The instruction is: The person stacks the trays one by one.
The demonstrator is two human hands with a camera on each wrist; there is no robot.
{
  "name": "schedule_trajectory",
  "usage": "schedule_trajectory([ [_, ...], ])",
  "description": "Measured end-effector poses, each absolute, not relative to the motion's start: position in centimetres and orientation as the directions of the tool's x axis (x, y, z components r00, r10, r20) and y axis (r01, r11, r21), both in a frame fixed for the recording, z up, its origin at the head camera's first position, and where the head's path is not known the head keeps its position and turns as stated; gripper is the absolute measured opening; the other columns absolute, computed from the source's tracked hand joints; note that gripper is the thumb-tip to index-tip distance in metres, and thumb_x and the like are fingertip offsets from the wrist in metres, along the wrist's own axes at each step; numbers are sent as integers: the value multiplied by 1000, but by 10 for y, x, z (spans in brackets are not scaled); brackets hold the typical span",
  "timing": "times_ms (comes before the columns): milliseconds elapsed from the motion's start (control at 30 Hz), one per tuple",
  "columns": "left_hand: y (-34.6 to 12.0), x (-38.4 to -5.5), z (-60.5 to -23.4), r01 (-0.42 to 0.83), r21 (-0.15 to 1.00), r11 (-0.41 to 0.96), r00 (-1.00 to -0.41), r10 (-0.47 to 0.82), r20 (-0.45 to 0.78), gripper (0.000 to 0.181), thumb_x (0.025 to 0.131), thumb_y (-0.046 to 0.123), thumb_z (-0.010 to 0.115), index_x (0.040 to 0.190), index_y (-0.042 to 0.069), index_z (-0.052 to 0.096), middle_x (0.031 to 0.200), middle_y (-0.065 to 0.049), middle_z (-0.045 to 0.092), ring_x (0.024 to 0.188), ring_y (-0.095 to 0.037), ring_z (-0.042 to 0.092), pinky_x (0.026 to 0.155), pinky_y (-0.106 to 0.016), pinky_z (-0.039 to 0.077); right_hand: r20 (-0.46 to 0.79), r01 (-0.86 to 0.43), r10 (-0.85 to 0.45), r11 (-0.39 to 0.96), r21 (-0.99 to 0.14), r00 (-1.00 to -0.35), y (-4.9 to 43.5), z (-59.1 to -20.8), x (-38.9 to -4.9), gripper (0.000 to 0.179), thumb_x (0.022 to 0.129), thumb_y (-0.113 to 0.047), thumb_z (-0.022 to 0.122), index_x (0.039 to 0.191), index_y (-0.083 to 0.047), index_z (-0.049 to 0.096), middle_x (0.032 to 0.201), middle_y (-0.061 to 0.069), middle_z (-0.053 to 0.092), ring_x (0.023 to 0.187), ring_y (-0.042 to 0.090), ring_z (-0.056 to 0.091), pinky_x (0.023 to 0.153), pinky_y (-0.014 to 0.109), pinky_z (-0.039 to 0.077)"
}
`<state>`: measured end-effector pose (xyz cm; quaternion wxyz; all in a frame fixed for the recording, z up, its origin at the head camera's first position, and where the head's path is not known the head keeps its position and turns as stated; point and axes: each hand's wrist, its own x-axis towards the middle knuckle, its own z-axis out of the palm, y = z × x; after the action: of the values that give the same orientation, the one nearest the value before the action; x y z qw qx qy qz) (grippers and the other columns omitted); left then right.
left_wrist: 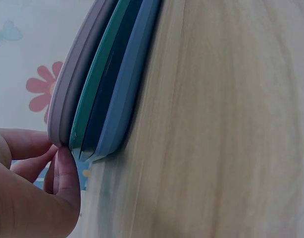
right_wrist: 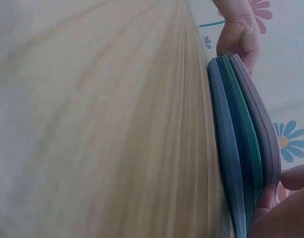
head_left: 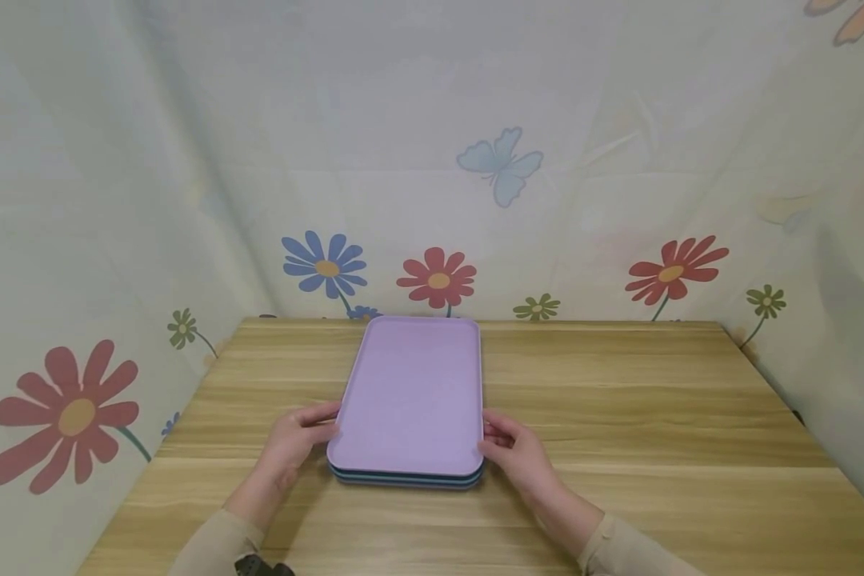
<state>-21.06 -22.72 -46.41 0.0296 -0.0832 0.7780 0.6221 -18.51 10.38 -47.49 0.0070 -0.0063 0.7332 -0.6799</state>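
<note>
A purple rectangular tray (head_left: 410, 392) lies on top of a stack of trays of similar shape. Below it, the left wrist view shows the edges of a green tray (left_wrist: 95, 84), a dark blue layer (left_wrist: 108, 82) and a lighter blue tray (left_wrist: 128, 82) at the bottom, against the table. My left hand (head_left: 291, 444) pinches the purple tray's left side near the front corner, thumb on its rim and fingers beneath. On the opposite side, my right hand (head_left: 524, 460) grips the same tray between thumb and fingers. A narrow gap separates purple from green.
The stack sits on a wood-grain table (head_left: 641, 400), left of its middle and reaching toward the back edge. A pale curtain (head_left: 403, 104) printed with flowers and a butterfly hangs behind and on both sides. Both forearms wear beige sleeves (head_left: 212, 544).
</note>
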Motion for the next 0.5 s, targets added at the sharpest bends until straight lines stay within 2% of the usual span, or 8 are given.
schedule_trajectory([
  [500,-227,-210,-465,-148,964,221,-987,-95,-130,43,85,-3,70,126,-10,62,120,-22,66,97,-13,62,78,-19,50,52,-57,-63,80,-995,-997,104,-480,-183,48,81,16,66,128,19,54,110,24,65,95,25,59,77,22,50],
])
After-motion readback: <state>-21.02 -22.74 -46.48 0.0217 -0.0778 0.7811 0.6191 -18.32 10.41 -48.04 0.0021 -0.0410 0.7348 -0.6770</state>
